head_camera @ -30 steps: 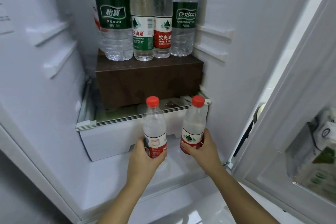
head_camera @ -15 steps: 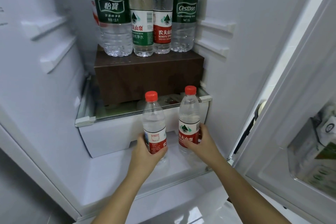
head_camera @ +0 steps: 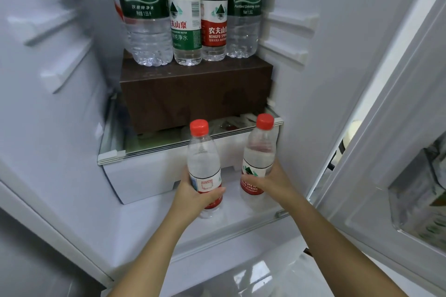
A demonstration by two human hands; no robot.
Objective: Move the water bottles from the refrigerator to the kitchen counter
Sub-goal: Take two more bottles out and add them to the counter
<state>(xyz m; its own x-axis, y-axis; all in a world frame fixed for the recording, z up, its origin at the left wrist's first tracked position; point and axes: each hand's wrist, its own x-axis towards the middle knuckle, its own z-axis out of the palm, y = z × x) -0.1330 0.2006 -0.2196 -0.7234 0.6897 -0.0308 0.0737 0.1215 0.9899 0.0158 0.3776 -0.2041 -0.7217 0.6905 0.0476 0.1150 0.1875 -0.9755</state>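
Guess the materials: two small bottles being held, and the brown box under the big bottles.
Both the left-hand bottle and right-hand bottle: clear thin plastic, glossy; water and background show through. The brown box: probably cardboard or wood-look board, matte; dull mottled surface, crisp edges.

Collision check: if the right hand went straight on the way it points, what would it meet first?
Likely the white drawer front, behind the right bottle that the right hand grips; depth unclear.

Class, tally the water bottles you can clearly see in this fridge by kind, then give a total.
Small red-capped bottles, gripped by left hand and right hand: 2
Large green-labelled bottles on the brown box: 2
Slim bottles between them: 2
Total: 6
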